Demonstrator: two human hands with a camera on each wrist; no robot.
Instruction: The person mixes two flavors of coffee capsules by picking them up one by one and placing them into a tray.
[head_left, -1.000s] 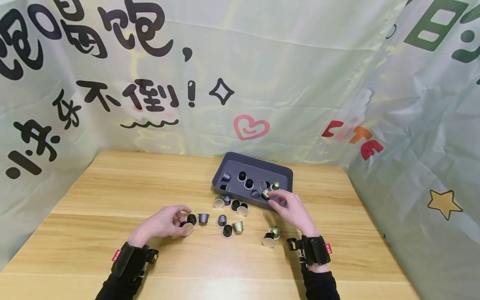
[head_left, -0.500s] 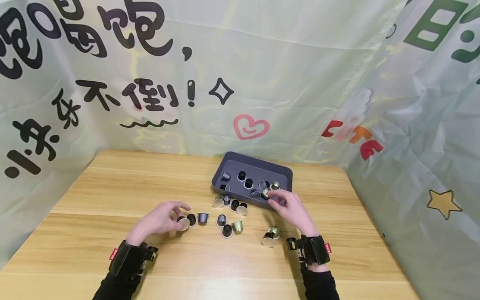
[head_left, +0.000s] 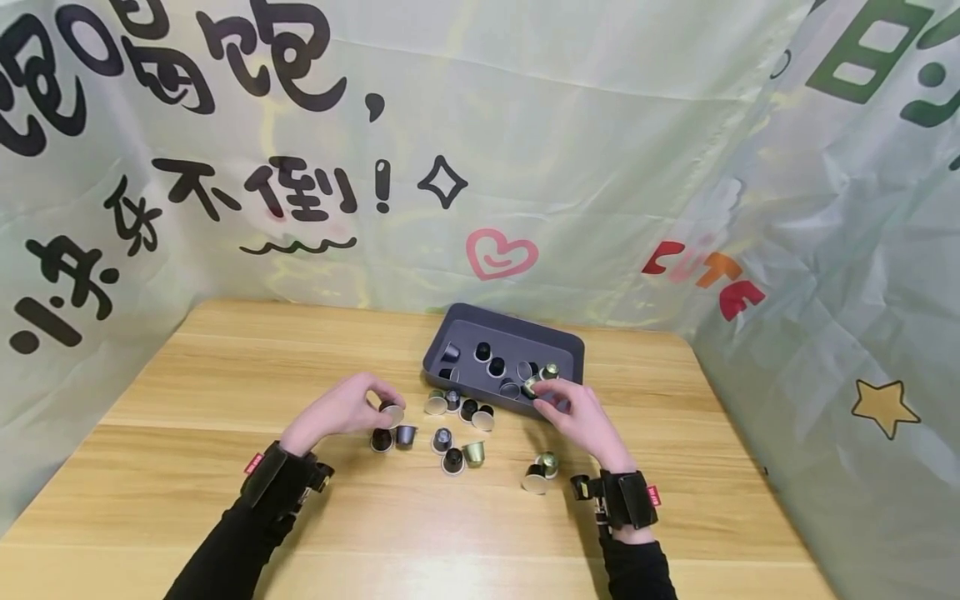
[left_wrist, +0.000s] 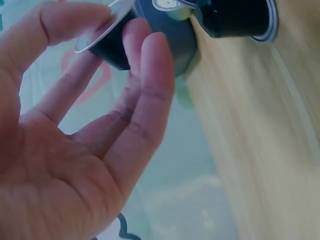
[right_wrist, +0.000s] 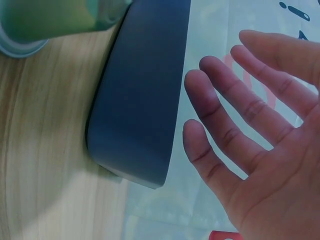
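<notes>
In the head view my left hand (head_left: 352, 406) pinches a black coffee capsule (head_left: 392, 414) above the table, its pale foil lid facing me. The left wrist view shows the thumb against the lid of this capsule (left_wrist: 107, 42). Just below the hand, a black capsule (head_left: 381, 441) and a dark grey capsule (head_left: 405, 436) stand on the wood. Over the near right edge of the dark tray (head_left: 517, 329) hovers my right hand (head_left: 581, 417), fingertips beside a green capsule (head_left: 529, 387). Between its loosely bent fingers (right_wrist: 202, 95) nothing shows in the right wrist view.
Several capsules, black, grey and green, lie in the tray. Along its front stands a row with a pale-lidded capsule (head_left: 483, 418). Nearer me are a green capsule (head_left: 474, 454) and, at right, a tipped black capsule (head_left: 535, 480). Printed cloth (head_left: 600, 208) walls the table's back and right.
My left hand has lifted the black capsule off the table and carried it right and away from me, over the other two. The right hand has stayed at the tray.
</notes>
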